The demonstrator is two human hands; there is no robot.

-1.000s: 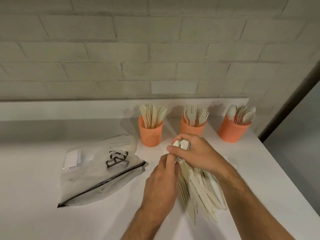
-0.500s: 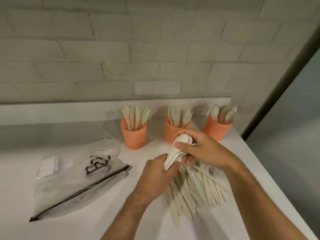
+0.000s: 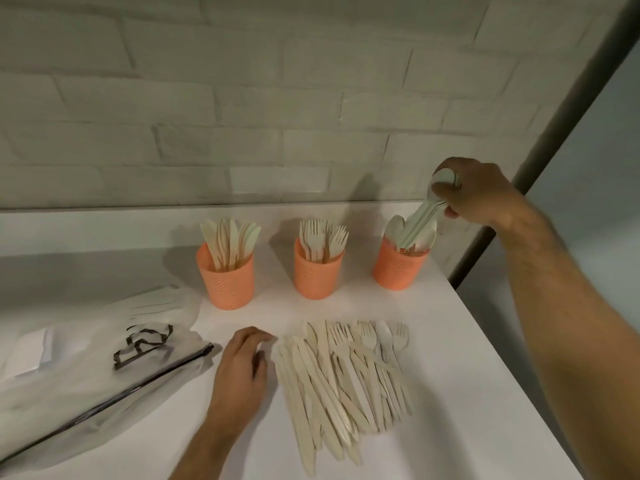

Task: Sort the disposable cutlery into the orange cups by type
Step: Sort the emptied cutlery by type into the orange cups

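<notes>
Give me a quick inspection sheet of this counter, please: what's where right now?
Surface: white counter, against a brick wall.
Job's things: three orange cups in a row: knife cup, fork cup, spoon cup. Loose pile of knives and forks, at least one spoon, lying flat in front.
Clutter: clear zip bag at left, lying flat.
Hands: right hand grips a bundle of spoons, handles down into the spoon cup. Left hand rests beside the pile, fingers loosely curled, holding nothing.
Cables: nothing seen.
Surroundings: dark post at the right corner.
</notes>
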